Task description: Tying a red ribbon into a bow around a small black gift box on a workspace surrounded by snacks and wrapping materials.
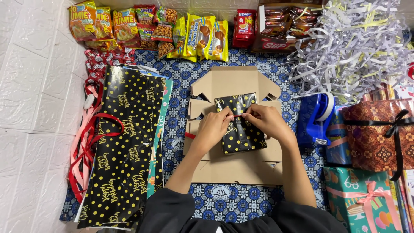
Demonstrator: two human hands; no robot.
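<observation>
Parcel [239, 129] in black paper with gold dots, lying mid-scene on flattened brown cardboard [235, 170], long axis running near to far with a slight tilt. Thin red ribbon [236, 116] crossing left to right over the far half of the wrap, at right angles to that axis. Left hand [214, 127] and right hand [264, 121] meeting at the crossing, fingertips closed tight on the ribbon from either side, each about equally near it. Bulk of the parcel extending nearward from the pinch, between the two wrists. Left of the cardboard, a long sheet of matching wrapping paper [125, 146] beside loose red ribbon coils [88, 142]; right of it, a blue tape dispenser [317, 116], just beside the right wrist
</observation>
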